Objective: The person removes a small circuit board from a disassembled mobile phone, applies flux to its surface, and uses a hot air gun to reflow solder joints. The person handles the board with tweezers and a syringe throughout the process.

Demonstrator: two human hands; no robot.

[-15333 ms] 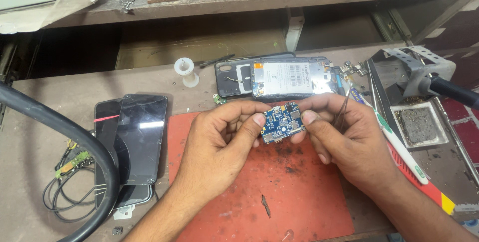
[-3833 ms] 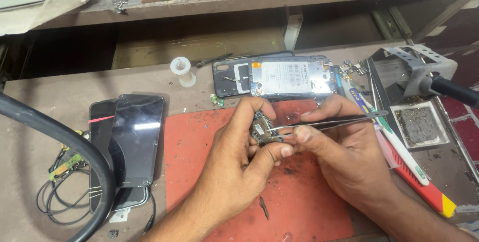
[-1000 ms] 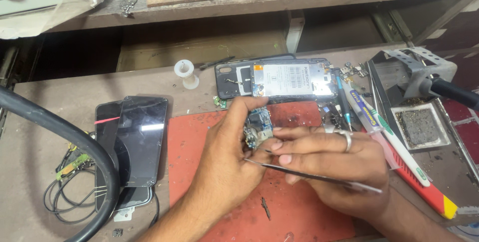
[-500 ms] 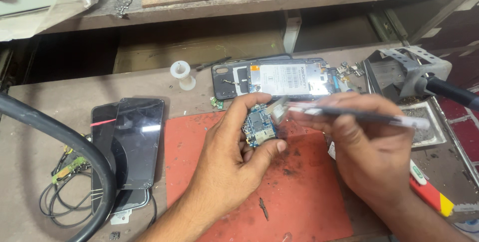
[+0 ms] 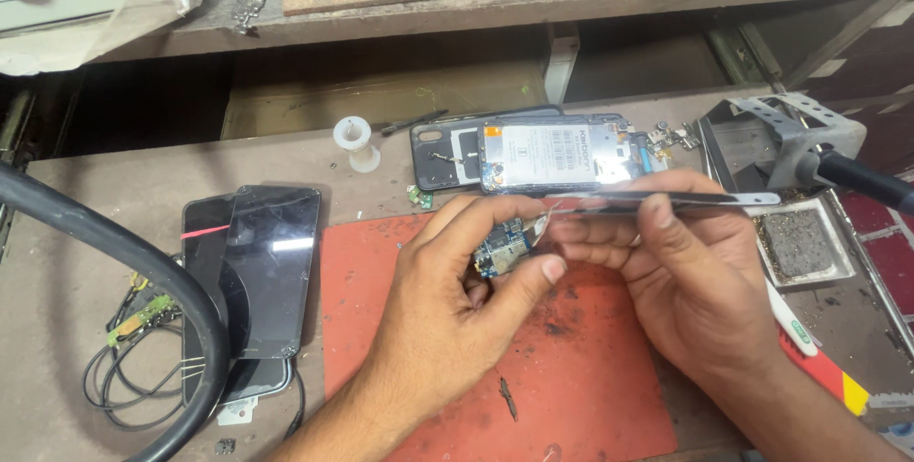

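Red mat (image 5: 571, 367) is filling the lower middle of the frame, one loose screw (image 5: 507, 397) lying on it. Above it the left hand (image 5: 447, 314) is pinching a small blue board (image 5: 502, 252) between thumb and fingers at frame centre. The right hand (image 5: 685, 281) is closing on tweezers (image 5: 657, 200), their tip sitting at the board's upper edge, where a tiny pale part seems to be caught. Judging by this, a part is being picked at or seated on the board; any further motion is calling for a steady left grip and a fine tip. Left of the mat, two dark phones (image 5: 252, 281) are lying stacked beside a thick black hose (image 5: 143, 271). Farther up, one opened phone (image 5: 552, 152) is resting by one white spool (image 5: 357, 141)
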